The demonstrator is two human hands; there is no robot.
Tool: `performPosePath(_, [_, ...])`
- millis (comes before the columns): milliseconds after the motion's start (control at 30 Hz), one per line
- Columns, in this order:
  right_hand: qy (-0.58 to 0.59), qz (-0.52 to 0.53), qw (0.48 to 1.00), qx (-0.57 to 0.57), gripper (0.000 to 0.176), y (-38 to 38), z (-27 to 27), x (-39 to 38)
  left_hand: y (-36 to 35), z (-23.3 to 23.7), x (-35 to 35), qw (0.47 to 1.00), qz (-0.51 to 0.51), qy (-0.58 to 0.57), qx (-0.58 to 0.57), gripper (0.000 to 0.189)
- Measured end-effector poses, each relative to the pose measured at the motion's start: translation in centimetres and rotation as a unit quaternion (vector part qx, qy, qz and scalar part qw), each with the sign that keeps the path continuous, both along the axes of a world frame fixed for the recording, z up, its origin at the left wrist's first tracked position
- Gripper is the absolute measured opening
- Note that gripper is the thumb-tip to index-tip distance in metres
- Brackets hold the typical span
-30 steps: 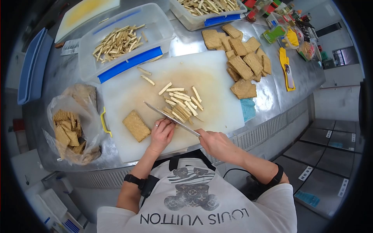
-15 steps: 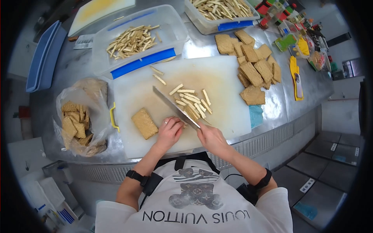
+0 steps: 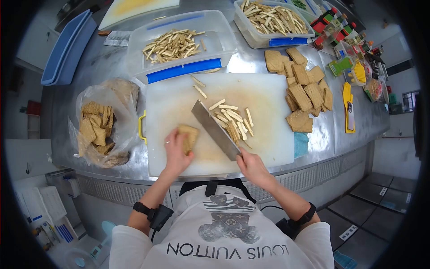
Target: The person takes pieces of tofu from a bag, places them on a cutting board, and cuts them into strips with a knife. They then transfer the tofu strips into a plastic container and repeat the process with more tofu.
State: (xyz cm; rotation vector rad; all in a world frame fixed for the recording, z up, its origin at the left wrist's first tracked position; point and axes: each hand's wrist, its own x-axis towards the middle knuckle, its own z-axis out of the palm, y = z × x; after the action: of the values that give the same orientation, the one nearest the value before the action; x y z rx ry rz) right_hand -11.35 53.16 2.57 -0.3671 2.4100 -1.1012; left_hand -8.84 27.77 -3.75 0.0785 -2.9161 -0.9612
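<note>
Left hand moved over and's now holding the tan slab, left of the cleaver; right hand grips its handle.

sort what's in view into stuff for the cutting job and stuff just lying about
Likely in the job:
left hand at a brown slab
right hand holding the cleaver
white cutting board
cut strips
slab pile
bagged slabs
near tub and far tub, both holding strips

Seemingly just lying about:
blue bins
yellow glove
red-capped bottles
</note>
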Motion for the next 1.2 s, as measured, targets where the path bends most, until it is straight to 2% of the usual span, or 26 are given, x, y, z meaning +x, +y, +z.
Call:
performPosePath(67, [0.039,-0.017,0.999,0.016,0.018,0.4,0.1,-0.7,1.2,0.1,-0.2,0.996,-0.087,0.021,0.029,0.056])
performPosePath(167, [0.074,-0.033,0.996,0.037,0.018,0.6,0.3,-1.3,1.7,-0.8,0.0,0.982,-0.161,0.096,-0.003,0.060])
performPosePath(267, [0.083,-0.027,0.995,0.039,0.019,0.3,0.7,-1.3,1.2,-1.2,0.1,0.974,-0.182,0.129,-0.043,0.056])
performPosePath(367, [0.080,-0.023,0.996,0.025,0.021,-0.2,1.2,-1.1,1.3,-1.9,0.1,0.973,-0.182,0.133,-0.043,0.055])
performPosePath(467, [0.105,-0.009,0.994,0.024,0.024,-0.8,1.1,-1.0,1.3,-0.4,-0.3,0.968,-0.189,0.136,-0.088,0.054])
performPosePath(533, [0.145,0.004,0.989,0.027,0.026,-1.3,1.1,-1.0,1.5,0.4,-0.9,0.973,-0.182,0.133,-0.050,0.048])
performPosePath(733, [0.159,0.139,0.966,0.150,0.032,-2.3,3.0,-1.1,2.6,-1.1,-1.5,0.975,-0.159,0.151,-0.024,0.037])
performPosePath(833, [0.154,0.160,0.957,0.189,0.032,-2.5,3.2,-1.0,2.7,-0.9,-1.6,0.977,-0.157,0.140,-0.020,0.036])
performPosePath(1033, [0.179,0.143,0.963,0.143,0.032,-4.3,0.0,-1.9,2.7,-1.2,-1.8,0.977,-0.145,0.156,-0.001,0.037])
performPosePath(1133, [0.197,0.139,0.962,0.128,0.031,-3.7,0.7,-2.6,2.8,-1.4,-1.7,0.976,-0.145,0.164,0.007,0.038])
performPosePath(1200, [0.159,0.148,0.967,0.134,0.030,-3.3,2.5,-2.2,2.7,-1.7,-1.4,0.977,-0.139,0.161,0.007,0.039])
